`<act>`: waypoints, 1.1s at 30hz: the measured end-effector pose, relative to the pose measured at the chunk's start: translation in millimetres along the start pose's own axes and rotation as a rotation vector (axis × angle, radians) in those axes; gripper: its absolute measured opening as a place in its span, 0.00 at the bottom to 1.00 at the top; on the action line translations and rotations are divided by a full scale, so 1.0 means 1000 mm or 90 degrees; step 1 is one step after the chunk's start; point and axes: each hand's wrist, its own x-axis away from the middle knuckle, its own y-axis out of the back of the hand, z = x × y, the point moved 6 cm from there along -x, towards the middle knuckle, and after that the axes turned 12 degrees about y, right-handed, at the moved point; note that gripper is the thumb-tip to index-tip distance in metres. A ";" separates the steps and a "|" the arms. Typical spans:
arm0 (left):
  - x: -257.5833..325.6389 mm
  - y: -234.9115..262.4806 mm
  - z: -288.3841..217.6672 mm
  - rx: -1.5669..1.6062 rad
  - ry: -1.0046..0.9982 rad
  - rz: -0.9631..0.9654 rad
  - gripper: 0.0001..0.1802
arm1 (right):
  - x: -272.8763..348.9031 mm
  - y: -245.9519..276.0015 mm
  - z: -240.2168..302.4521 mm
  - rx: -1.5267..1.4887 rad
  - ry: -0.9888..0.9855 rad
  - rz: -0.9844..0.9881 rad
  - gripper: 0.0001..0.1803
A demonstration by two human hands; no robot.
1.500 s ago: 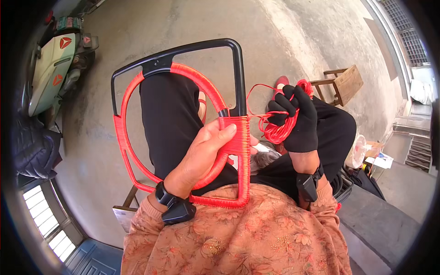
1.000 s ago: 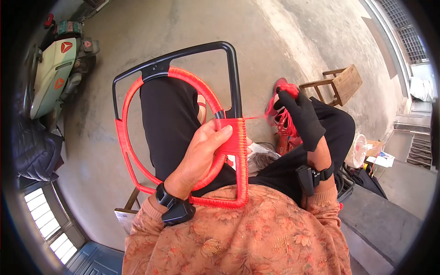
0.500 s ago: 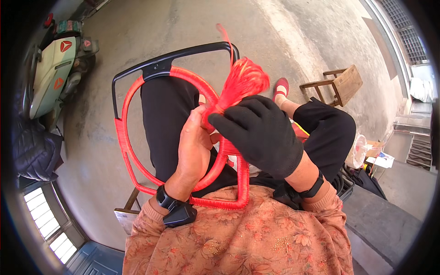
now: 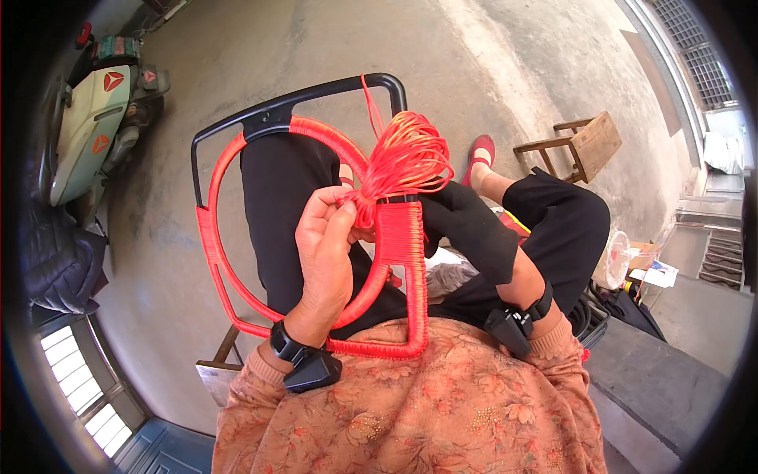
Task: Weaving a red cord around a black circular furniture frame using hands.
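Vs 0.5 s ago, left to right:

- Left hand (image 4: 325, 237): bare, thumb and fingertips pinching the gathered neck of the red cord bundle (image 4: 407, 158). Half a second back both hands were on that neck; at 1.5 s this hand gripped the frame's wrapped block instead.
- Frame (image 4: 401, 233): black tube with red wrapping, across the left thigh, lower edge at the blouse (image 4: 410, 403). Position about unchanged.
- Bundle: above the wrapped block, over the frame's upper right part. Loops now fan up and to the right; a loose strand runs up to the black top bar.
- Right hand (image 4: 470, 229): black glove, shifted right and down off the bundle's neck, now at the frame's right side. Fingertips hidden behind bundle and frame, so can't tell if it's spread or gripping.

In the way: loops mask the frame's upper right corner.

Around, left to right: scooter (image 4: 91, 138) at far left, dark padded jacket (image 4: 63, 257) below it, bright window (image 4: 75, 363) lower left. Black trousers (image 4: 276, 205) under the frame. Clear plastic bag (image 4: 450, 275) between the legs, partly blocked by frame and glove. Red shoe (image 4: 483, 150) beyond the glove, wooden stool (image 4: 596, 146) near it, grey slab (image 4: 651, 395) lower right.
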 end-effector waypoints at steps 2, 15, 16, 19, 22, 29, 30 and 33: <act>0.000 0.000 0.000 0.006 0.002 -0.001 0.06 | -0.002 -0.001 -0.001 0.027 0.001 0.022 0.17; 0.000 -0.002 0.002 -0.016 0.019 0.006 0.07 | -0.011 -0.001 -0.023 0.082 0.068 0.065 0.26; 0.000 0.000 0.002 -0.030 0.023 -0.008 0.07 | -0.011 -0.002 -0.025 0.078 0.050 0.072 0.26; -0.001 0.003 0.004 -0.050 0.029 -0.023 0.06 | -0.008 -0.001 -0.025 0.073 0.016 0.065 0.26; -0.003 0.005 0.005 -0.054 0.036 -0.035 0.06 | -0.010 0.001 -0.024 0.094 0.046 0.055 0.26; -0.003 0.004 0.013 -0.087 0.133 0.001 0.10 | -0.015 0.001 -0.030 0.101 0.101 0.046 0.25; -0.003 0.003 0.016 -0.084 0.161 0.015 0.11 | -0.015 0.000 -0.031 0.102 0.101 0.046 0.25; -0.006 0.003 0.019 -0.140 0.168 -0.004 0.14 | -0.013 0.000 -0.029 0.134 0.116 0.050 0.24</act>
